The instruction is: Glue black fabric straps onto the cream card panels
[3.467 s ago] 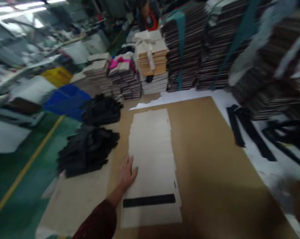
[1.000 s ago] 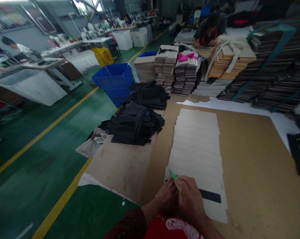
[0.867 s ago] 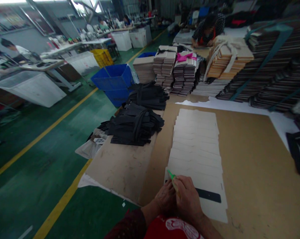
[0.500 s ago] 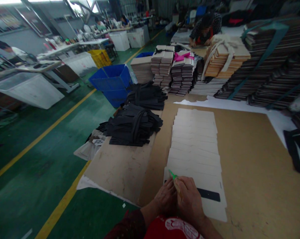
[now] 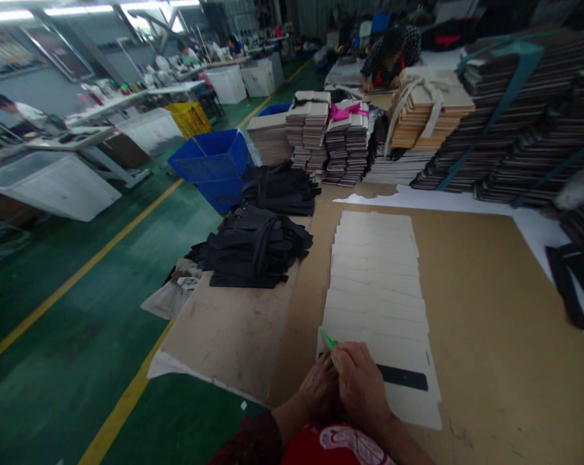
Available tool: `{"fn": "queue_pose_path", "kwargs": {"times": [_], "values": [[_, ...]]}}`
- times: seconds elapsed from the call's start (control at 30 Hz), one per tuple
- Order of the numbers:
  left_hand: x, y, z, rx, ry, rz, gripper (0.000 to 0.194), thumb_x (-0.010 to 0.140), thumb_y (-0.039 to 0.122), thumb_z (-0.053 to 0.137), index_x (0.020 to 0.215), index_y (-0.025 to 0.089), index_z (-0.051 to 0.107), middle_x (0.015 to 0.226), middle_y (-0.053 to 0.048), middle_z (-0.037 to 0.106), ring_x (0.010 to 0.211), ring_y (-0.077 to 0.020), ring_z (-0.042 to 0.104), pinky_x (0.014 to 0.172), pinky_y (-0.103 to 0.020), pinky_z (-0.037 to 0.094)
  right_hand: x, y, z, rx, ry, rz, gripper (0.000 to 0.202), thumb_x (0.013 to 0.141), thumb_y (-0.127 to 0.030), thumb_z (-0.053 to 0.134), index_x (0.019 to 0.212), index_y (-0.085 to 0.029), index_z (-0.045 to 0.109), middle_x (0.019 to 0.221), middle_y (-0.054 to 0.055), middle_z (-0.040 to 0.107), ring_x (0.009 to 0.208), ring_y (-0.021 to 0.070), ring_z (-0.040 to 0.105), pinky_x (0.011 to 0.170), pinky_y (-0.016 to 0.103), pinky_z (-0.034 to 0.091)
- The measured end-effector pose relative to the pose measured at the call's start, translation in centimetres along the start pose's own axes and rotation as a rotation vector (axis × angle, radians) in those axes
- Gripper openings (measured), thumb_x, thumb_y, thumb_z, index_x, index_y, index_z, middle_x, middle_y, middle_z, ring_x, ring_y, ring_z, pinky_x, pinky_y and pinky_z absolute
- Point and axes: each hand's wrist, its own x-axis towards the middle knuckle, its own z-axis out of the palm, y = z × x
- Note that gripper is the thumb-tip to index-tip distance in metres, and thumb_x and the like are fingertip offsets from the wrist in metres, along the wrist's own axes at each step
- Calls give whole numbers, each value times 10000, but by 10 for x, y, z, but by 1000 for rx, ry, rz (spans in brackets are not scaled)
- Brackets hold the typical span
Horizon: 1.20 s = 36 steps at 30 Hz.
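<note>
The brown board [image 5: 470,310] has much bare surface to the right of the row of pale card sheets [image 5: 375,278], which runs away from the person in overlapping steps. To the left, the board's edge lies close to the sheets, and beyond it a scuffed lower panel [image 5: 224,336] ends at the green floor [image 5: 79,361] with its yellow line. A heap of black cut pieces [image 5: 255,248] sits at the far left of that panel, well apart from the hands. Tall bundles of stacked card [image 5: 504,116] wall off the far side.

Both hands are together at the near end of the row. The right hand [image 5: 362,387] is curled around a green-tipped tool [image 5: 328,340], whose tip pokes out past the fingers toward the left corner of the nearest sheet. The left hand [image 5: 321,391] lies just beside it, fingers bent and touching the right; whether it grips anything I cannot tell. A black strip [image 5: 402,377] lies flat on the nearest sheet, just right of the right hand
</note>
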Motion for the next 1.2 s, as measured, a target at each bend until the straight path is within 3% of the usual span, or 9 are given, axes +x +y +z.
{"fn": "queue_pose_path", "kwargs": {"times": [0.17, 0.37, 0.73, 1.2], "values": [[4, 2, -1, -10, 25, 19, 525, 832, 342, 599, 1320, 164, 522, 1357, -153, 562, 1377, -301, 394, 1183, -540, 273, -10, 6, -7, -33, 45, 42, 278, 834, -30, 518, 1047, -197, 582, 1011, 86, 597, 930, 243, 517, 792, 379, 485], [3, 2, -2, -12, 51, 28, 575, 798, 337, 619, 1331, 147, 513, 1368, -169, 547, 1362, -330, 401, 1159, -575, 304, -2, 1, -6, -18, 35, 31, 251, 841, -37, 507, 1013, -201, 587, 970, 79, 602, 902, 237, 524, 779, 374, 495], [5, 3, -6, 5, 43, 15, 567, 882, 300, 530, 1413, 122, 440, 1422, -141, 528, 1404, -295, 372, 1165, -495, 338, -20, 15, -17, -98, 71, 64, 292, 844, -36, 517, 1083, -198, 555, 982, 91, 587, 895, 255, 510, 758, 395, 507], [3, 5, -16, 84, -23, 44, 640, 764, 153, 499, 1397, 75, 440, 1496, -163, 449, 1432, -317, 327, 1144, -543, 360, -32, 27, -35, -135, 123, 140, 405, 769, 27, 471, 1094, -205, 539, 978, 100, 581, 913, 267, 516, 758, 412, 526]]}}
